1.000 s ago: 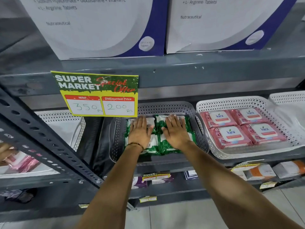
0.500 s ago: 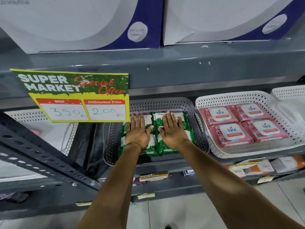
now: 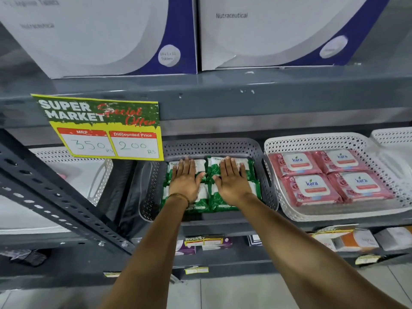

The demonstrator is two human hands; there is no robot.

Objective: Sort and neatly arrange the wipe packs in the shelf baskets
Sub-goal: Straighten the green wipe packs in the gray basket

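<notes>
Both hands flat, palms down, fingers straight and close together, gripping nothing. Left hand (image 3: 186, 179) pressed onto the left column of green wipe packs (image 3: 249, 169), thin band at the wrist; right hand (image 3: 231, 180) pressed onto the right column, thumbs nearly meeting over the seam between.

Soft, glossy plastic pouches, leaf-printed green with white label flaps, rectangular and puffy. Laid flat, labels up, two across and two deep, long axes running left to right along the shelf, printed tops toward the back wall. Sitting inside the grey basket (image 3: 269, 175): rigid perforated plastic, diamond-cut holes, rounded corners, slot handle on the right wall. Packs filling the middle and back of it, a bare strip left along the near rim.

Just beside, toward the right end of the shelf, a white basket (image 3: 276, 148) of the same lattice plastic, holding pink wipe packs (image 3: 310, 190), also two by two, flat, labels up, long axes left to right, slightly skewed.

Another white basket (image 3: 100, 177) toward the left end, contents unclear. Grey painted metal shelf (image 3: 223, 105) above, slotted angle upright (image 3: 55, 197) cutting across the left. Yellow-edged paper price sign (image 3: 104, 128) hanging off the upper shelf edge, over the grey basket's back left corner. Large white-and-blue cardboard boxes (image 3: 107, 34) on top.
</notes>
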